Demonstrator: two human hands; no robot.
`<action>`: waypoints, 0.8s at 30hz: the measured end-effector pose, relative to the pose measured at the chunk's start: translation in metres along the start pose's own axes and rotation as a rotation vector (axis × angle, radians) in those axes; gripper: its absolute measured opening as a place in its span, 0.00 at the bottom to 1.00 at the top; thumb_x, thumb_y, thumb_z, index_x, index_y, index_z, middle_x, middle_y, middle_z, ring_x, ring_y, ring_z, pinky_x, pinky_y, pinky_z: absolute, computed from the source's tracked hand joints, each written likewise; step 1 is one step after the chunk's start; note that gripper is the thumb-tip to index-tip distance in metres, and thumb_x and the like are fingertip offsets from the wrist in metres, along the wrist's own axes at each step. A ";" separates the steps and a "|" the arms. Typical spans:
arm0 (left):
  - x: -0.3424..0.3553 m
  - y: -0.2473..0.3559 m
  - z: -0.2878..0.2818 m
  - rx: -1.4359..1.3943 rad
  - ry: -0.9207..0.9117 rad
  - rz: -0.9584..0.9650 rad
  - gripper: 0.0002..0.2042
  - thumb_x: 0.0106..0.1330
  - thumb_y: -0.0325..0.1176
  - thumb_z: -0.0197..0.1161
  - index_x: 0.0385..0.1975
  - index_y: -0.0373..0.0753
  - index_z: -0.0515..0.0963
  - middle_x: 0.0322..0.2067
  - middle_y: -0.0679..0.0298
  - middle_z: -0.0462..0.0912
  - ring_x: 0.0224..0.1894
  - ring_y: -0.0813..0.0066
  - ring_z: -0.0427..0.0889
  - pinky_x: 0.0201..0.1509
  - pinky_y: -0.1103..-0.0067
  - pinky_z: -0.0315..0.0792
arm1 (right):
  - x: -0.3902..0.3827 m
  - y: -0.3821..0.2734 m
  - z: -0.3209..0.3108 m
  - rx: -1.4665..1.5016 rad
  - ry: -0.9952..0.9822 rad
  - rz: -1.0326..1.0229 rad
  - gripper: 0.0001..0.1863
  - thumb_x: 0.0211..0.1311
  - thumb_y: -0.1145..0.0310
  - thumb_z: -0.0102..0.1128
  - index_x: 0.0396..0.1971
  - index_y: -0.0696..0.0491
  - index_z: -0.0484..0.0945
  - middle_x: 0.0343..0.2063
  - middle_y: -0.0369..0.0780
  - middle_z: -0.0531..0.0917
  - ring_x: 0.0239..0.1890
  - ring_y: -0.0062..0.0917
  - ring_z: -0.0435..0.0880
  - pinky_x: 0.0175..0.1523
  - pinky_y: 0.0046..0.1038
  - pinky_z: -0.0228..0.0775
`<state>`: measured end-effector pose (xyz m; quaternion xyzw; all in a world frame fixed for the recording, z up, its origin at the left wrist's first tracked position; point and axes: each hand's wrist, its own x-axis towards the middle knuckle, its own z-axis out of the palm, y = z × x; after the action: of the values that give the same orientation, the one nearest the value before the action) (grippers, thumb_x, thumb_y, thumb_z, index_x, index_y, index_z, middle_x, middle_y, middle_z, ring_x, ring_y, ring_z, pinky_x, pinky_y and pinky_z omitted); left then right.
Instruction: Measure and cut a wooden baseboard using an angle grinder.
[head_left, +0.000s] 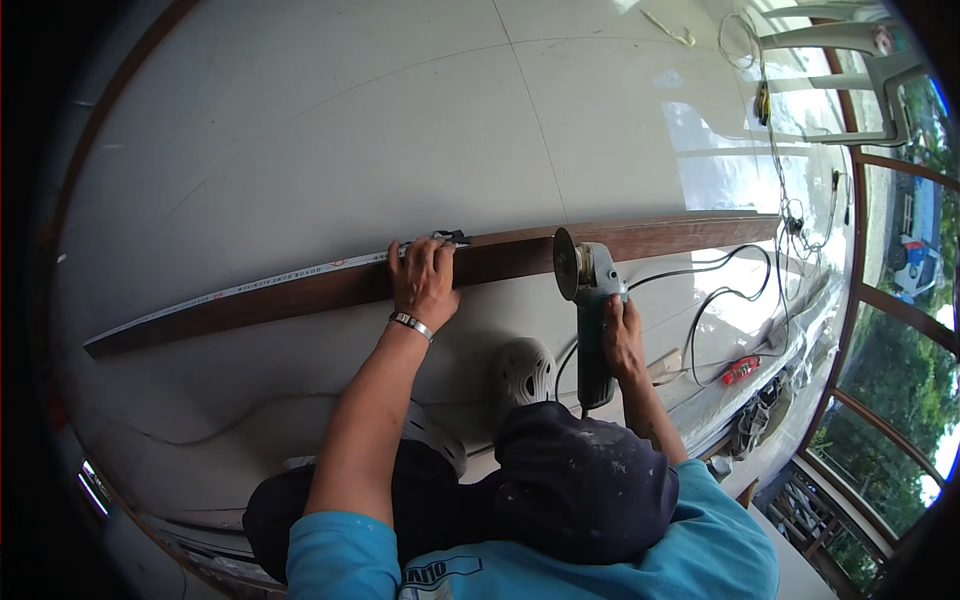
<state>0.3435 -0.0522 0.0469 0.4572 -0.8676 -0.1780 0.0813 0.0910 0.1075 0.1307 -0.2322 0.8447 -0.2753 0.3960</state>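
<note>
A long dark brown wooden plank [500, 259] stands on its edge across the tiled floor. Along the left part of its top edge runs a white printed strip [290, 272]. My left hand [424, 278] grips the plank around its top edge, fingers over the far side. A small black object [450, 238] sits on the edge beside my fingers; I cannot make out what it is. My right hand [624, 338] is wrapped around the body of a dark green angle grinder [594, 350], held upright. Its round disc [566, 264] is at the plank, right of my left hand; whether they touch I cannot tell.
A black cord [700, 268] loops over the floor on the right towards tangled cables [792, 220]. A red item [741, 371] lies near plastic sheeting [800, 345]. White plastic chairs [880, 90] stand at the far right by the windows. My shoe [525, 372] is close behind the plank.
</note>
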 end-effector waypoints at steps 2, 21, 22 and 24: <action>0.000 0.000 0.002 0.008 0.001 -0.006 0.32 0.37 0.35 0.79 0.47 0.42 0.73 0.49 0.64 0.73 0.58 0.64 0.71 0.69 0.49 0.51 | 0.002 0.005 0.000 0.019 -0.008 0.015 0.29 0.74 0.44 0.39 0.41 0.61 0.71 0.32 0.38 0.74 0.35 0.23 0.68 0.45 0.28 0.64; 0.004 0.004 -0.005 0.017 -0.102 -0.063 0.35 0.38 0.38 0.80 0.50 0.42 0.72 0.50 0.64 0.72 0.60 0.64 0.69 0.71 0.48 0.49 | 0.007 0.006 0.002 0.010 -0.020 0.051 0.29 0.74 0.44 0.40 0.38 0.60 0.71 0.29 0.36 0.72 0.33 0.21 0.66 0.43 0.26 0.62; 0.004 0.004 -0.005 0.019 -0.103 -0.056 0.35 0.38 0.38 0.80 0.50 0.42 0.72 0.50 0.64 0.72 0.60 0.64 0.68 0.71 0.48 0.49 | 0.008 0.006 0.001 0.001 -0.011 0.043 0.30 0.73 0.43 0.41 0.39 0.61 0.72 0.30 0.40 0.75 0.34 0.26 0.69 0.43 0.29 0.65; 0.004 0.005 -0.006 0.019 -0.107 -0.059 0.35 0.38 0.38 0.80 0.50 0.42 0.72 0.50 0.63 0.73 0.60 0.63 0.68 0.71 0.48 0.49 | 0.009 0.005 -0.001 -0.011 0.000 0.035 0.32 0.71 0.42 0.42 0.40 0.63 0.72 0.30 0.45 0.77 0.35 0.30 0.73 0.44 0.33 0.67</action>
<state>0.3394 -0.0547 0.0546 0.4731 -0.8586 -0.1961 0.0251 0.0839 0.1059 0.1227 -0.2197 0.8499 -0.2638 0.3997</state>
